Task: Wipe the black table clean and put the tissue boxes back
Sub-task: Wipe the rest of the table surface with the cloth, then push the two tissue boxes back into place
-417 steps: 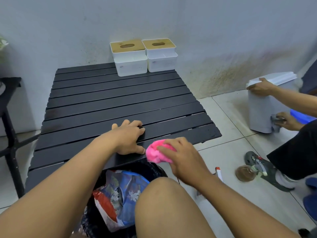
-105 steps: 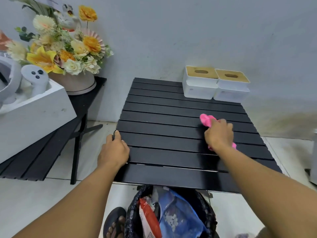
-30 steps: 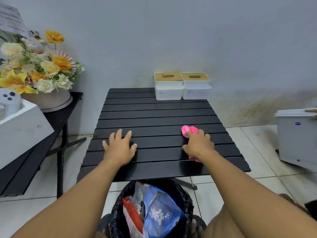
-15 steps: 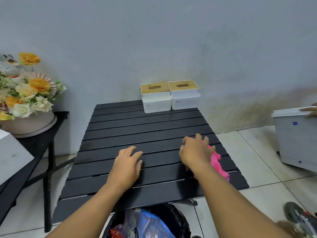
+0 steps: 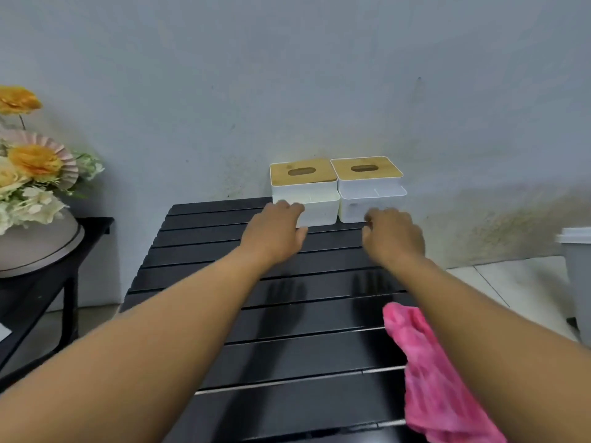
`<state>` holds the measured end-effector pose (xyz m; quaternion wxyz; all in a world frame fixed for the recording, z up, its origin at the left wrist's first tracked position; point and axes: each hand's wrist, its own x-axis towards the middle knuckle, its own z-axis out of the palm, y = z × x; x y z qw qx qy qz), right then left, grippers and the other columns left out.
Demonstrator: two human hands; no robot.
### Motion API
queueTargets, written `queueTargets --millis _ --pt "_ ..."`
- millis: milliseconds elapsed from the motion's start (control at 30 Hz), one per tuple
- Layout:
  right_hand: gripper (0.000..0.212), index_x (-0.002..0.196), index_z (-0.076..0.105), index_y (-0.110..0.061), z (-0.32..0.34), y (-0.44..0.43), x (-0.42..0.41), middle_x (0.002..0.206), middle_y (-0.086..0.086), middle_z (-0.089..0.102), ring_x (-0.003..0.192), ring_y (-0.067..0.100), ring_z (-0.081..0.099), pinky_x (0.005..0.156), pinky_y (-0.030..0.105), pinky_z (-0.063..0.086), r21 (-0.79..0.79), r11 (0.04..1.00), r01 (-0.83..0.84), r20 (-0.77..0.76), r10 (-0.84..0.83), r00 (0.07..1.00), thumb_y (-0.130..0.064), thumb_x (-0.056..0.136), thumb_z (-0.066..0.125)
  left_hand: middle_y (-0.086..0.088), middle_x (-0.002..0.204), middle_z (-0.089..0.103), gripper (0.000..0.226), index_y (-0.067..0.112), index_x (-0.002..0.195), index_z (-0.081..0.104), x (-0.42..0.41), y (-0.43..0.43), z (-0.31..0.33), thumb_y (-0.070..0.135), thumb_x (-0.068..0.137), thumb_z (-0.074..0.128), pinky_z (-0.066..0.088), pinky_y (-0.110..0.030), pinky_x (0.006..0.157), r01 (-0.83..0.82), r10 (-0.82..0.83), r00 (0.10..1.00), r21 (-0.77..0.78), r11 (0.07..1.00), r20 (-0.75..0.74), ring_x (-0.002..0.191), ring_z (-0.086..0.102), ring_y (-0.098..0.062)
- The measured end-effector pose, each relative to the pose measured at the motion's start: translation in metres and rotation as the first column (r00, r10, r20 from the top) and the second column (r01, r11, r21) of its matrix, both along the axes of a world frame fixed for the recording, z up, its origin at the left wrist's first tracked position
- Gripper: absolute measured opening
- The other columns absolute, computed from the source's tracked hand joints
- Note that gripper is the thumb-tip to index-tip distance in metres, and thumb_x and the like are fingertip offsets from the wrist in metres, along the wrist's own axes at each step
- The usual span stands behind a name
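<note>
Straight ahead from the head camera, at twelve o'clock: left tissue box [image 5: 316,187] and right tissue box [image 5: 367,183], white with wooden lids, just beside each other at the far edge of the black slatted desk [image 5: 287,346], against the wall. Left hand [image 5: 275,235] stretched forward, fingers loosely spread, tips at the left tissue box's near left corner; contact too blurred to tell. Right hand [image 5: 391,238] loosely curled, holding nothing, just short of the right tissue box. At five o'clock, crumpled pink cloth [image 5: 431,378] lying on the desk, partly under the right forearm. At nine o'clock, flower arrangement [image 5: 28,167] on a dark side table [image 5: 96,222]. At three o'clock, pale bin [image 5: 577,251].
</note>
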<state>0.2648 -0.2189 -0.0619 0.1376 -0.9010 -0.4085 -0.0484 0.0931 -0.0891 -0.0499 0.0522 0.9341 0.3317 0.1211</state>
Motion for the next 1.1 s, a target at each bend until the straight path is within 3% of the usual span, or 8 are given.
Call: queueTargets --millis 167,300,400,500,700,800,1000,1100 --pt "0.061 0.148 0.035 -0.029 0.008 0.048 0.066 0.141 0.01 0.048 0.13 0.034 0.042 0.097 0.045 0.04 -0.169 0.985 -0.031 0.065 0.043 0.997 -0.014 0.091 0.049 -0.009 0.128 0.051 0.044 0.021 0.139 0.042 0.051 0.047 -0.001 0.035 0.098 0.047 0.038 -0.048 0.095 -0.043 0.07 0.978 0.134 0.99 -0.198 0.119 0.047 -0.032" --pt "0.056 0.14 0.044 -0.031 -0.001 0.06 0.097 0.133 0.008 0.054 0.126 0.032 0.045 0.093 0.041 0.037 -0.289 0.956 -0.04 0.087 0.068 0.994 -0.009 0.089 0.047 -0.003 0.091 0.052 0.012 0.018 0.102 0.052 0.061 0.071 -0.016 0.013 0.092 0.047 0.033 -0.047 0.093 -0.064 0.104 0.962 0.162 0.985 -0.252 0.093 0.053 -0.029" --pt "0.032 0.112 0.058 -0.028 -0.015 0.06 0.105 0.113 0.006 0.063 0.104 0.033 0.055 0.08 0.037 0.033 -0.215 0.975 -0.057 0.098 0.079 0.992 -0.009 0.09 0.047 -0.002 0.08 0.05 0.012 0.017 0.085 0.049 0.055 0.084 -0.024 0.008 0.092 0.046 0.029 -0.041 0.082 -0.047 0.08 0.977 0.165 0.985 -0.199 0.076 0.048 -0.026" --pt "0.02 0.097 0.057 -0.027 -0.02 0.061 0.094 0.099 0.008 0.065 0.086 0.032 0.049 0.079 0.038 0.028 -0.113 0.991 -0.073 0.116 0.086 0.99 -0.013 0.093 0.044 -0.002 0.079 0.049 0.01 0.016 0.087 0.052 0.038 0.091 -0.024 0.015 0.095 0.046 0.032 -0.043 0.085 -0.019 0.044 0.983 0.141 0.99 -0.176 0.081 0.05 -0.03" --pt "0.04 0.133 0.052 -0.038 -0.015 0.069 0.033 0.123 0.005 0.064 0.118 0.033 0.053 0.094 0.041 0.029 -0.126 0.976 -0.178 0.128 0.194 0.972 -0.02 0.097 0.044 -0.008 0.086 0.058 0.013 0.014 0.086 0.056 -0.024 0.093 -0.018 0.021 0.094 0.05 0.041 -0.035 0.068 -0.023 0.045 0.983 0.126 0.992 -0.176 0.082 0.057 -0.033" --pt "0.043 0.134 0.052 -0.035 -0.01 0.071 0.004 0.123 0.007 0.064 0.117 0.032 0.055 0.098 0.041 0.035 -0.126 0.963 -0.238 0.091 0.25 0.964 -0.015 0.095 0.047 -0.008 0.082 0.056 0.015 0.012 0.082 0.054 -0.056 0.09 -0.016 0.021 0.094 0.05 0.043 -0.034 0.062 -0.073 0.089 0.979 0.092 0.993 -0.184 0.077 0.056 -0.032" --pt "0.051 0.135 0.054 -0.034 -0.008 0.082 -0.021 0.131 0.007 0.06 0.113 0.032 0.057 0.083 0.035 0.048 -0.092 0.942 -0.324 -0.097 0.315 0.944 -0.008 0.092 0.046 -0.006 0.076 0.054 0.019 0.014 0.075 0.051 -0.094 0.09 -0.016 0.02 0.093 0.052 0.047 -0.035 0.063 -0.125 0.134 0.978 0.065 0.99 -0.161 0.073 0.054 -0.032" --pt "0.046 0.13 0.058 -0.032 -0.008 0.085 -0.021 0.13 0.007 0.061 0.109 0.031 0.058 0.085 0.036 0.051 -0.085 0.937 -0.339 -0.113 0.329 0.938 -0.008 0.093 0.045 -0.007 0.079 0.056 0.018 0.016 0.075 0.052 -0.099 0.091 -0.017 0.021 0.093 0.053 0.049 -0.036 0.064 -0.138 0.145 0.978 0.056 0.989 -0.15 0.075 0.056 -0.032"
